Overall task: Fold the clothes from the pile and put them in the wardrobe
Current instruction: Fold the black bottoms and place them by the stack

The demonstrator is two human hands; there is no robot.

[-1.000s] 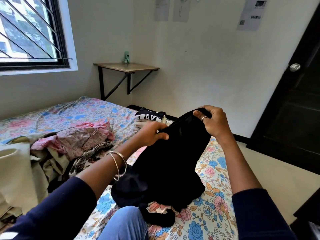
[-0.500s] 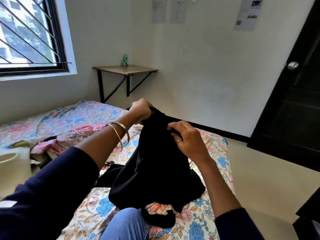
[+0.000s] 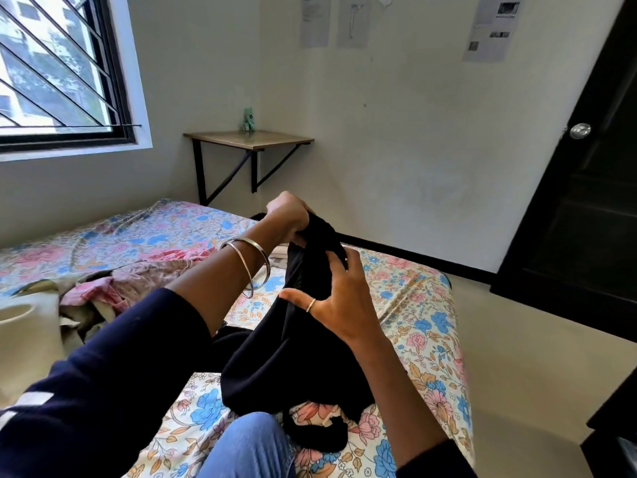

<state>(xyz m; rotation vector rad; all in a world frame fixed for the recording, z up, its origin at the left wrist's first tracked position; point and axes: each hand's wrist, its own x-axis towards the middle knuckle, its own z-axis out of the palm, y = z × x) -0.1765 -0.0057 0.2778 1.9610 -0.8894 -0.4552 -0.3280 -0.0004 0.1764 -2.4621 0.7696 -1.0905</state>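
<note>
Gripping the top of the black garment [image 3: 303, 343] in a closed fist, the left hand [image 3: 287, 215] holds it up above the bed [image 3: 417, 326], and that lift looks deliberate: it lets the cloth hang by its own weight so the seams fall straight before a fold. The right hand [image 3: 339, 301] sits lower on the same garment, fingers spread and only lightly curled; its fingertips press against the fabric just below the left fist, but I cannot tell whether the thumb, hidden behind the cloth, pinches it. My guess is that this hand is feeling along an edge for the next hold.

The garment hangs from the fist down to the mattress, where its lower part lies bunched beside the person's knee in blue denim [image 3: 248, 446]. It is not folded yet.

Further out, on the left side of the bed, the pile of clothes [image 3: 113, 291] lies in a loose heap of pink and beige cloth, within easy reach for the next pick. Beyond the hands, a small wall-mounted table [image 3: 248, 139] carries 1 green figure [image 3: 248, 119], under a barred window [image 3: 58, 67]. On the right stands a dark door [image 3: 586, 188] with a round knob; whether it belongs to the wardrobe I cannot say.
</note>
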